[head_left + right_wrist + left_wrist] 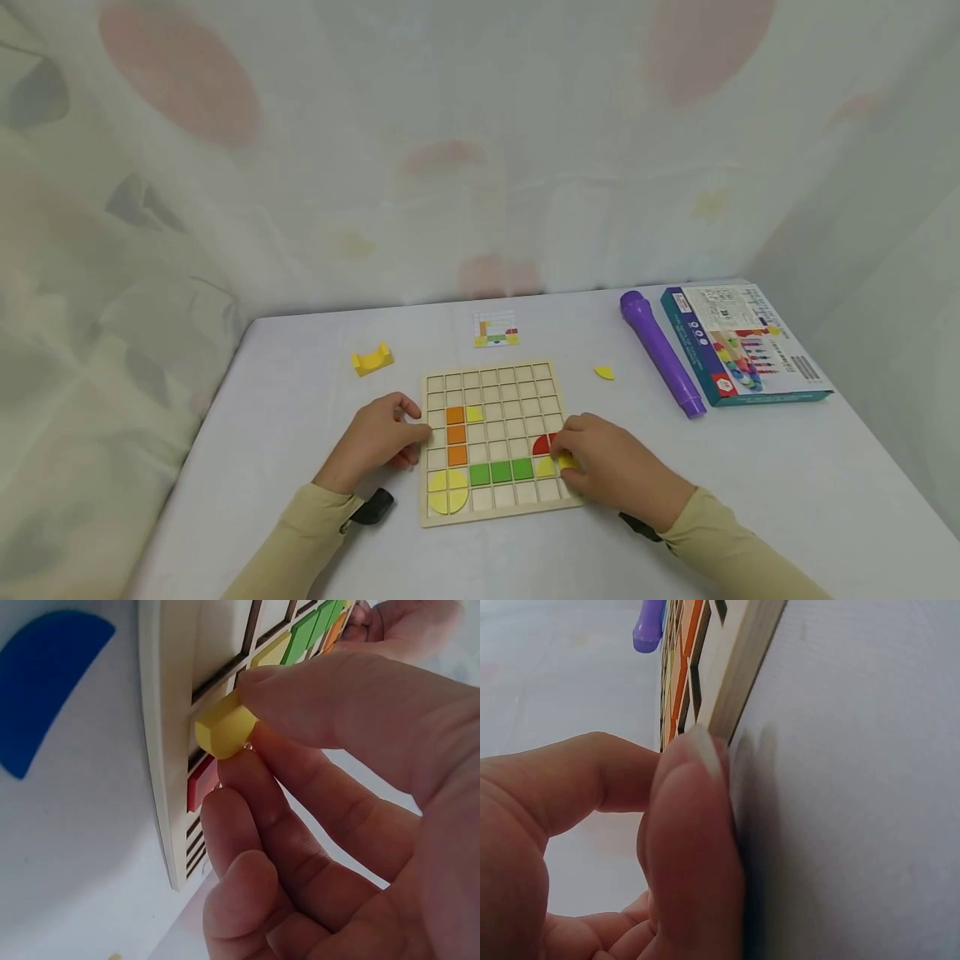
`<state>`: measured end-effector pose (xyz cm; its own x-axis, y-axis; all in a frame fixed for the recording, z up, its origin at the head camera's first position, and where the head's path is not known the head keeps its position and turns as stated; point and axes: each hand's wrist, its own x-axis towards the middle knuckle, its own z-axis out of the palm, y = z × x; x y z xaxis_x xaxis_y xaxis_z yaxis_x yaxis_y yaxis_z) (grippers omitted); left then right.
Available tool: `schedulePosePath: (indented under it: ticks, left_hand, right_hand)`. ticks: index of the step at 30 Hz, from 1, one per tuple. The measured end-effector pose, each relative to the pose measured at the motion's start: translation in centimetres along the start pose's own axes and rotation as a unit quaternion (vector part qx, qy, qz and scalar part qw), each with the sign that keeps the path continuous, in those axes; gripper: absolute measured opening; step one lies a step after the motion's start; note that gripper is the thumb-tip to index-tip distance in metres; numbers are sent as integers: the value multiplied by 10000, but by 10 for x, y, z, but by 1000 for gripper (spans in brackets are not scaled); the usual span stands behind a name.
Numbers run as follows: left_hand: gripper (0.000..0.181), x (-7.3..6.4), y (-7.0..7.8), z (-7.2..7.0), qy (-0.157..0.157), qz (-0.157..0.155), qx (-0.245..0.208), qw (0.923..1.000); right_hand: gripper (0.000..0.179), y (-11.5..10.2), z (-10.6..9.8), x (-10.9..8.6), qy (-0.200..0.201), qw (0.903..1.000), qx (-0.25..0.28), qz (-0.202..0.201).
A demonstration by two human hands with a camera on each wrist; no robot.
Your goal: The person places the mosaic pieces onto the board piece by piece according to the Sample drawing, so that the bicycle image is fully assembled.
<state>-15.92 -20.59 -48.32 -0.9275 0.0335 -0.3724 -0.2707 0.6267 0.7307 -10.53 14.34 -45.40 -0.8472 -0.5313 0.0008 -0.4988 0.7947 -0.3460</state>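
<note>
A wooden grid board point(517, 497) lies before me, holding orange squares point(456, 434), green squares point(501, 472), a yellow circle point(447, 492) built of quarter pieces, more yellow pieces and red quarter pieces point(541, 445). Between thumb and fingers, my right hand point(618, 465) pinches a yellow quarter-circle piece point(226, 726), tilted over the board's right side beside a red piece point(202, 784). My left hand point(378, 440) rests at the left edge, its thumb tip point(694, 761) right at the rim and its fingers loosely bent.
Behind the board lies a small pattern card point(496, 329). A yellow arch-shaped block point(372, 360) sits back left, a loose yellow quarter piece point(604, 372) back right. Further right are a purple tube point(663, 354) and a game box point(750, 343). A blue rounded piece point(49, 682) lies beside the board.
</note>
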Motion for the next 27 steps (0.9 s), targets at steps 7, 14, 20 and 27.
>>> schedulePosePath:
  ticks: [7,14,20,27]
  left_hand:
    - [31,0,0,0,4,8,26,10000]
    - [31,1,0,0,24,-16,23,10000]
    - [31,0,1,0,38,-24,34,10000]
    - [32,0,1,0,20,-37,8,10000]
  right_hand:
    - [19,-2,2,3,-96,9998,-85,180]
    - [21,2,3,1,-51,9997,-81,221]
    - [19,3,4,1,-101,9996,-50,273]
    - [20,-1,2,0,-81,9997,50,243]
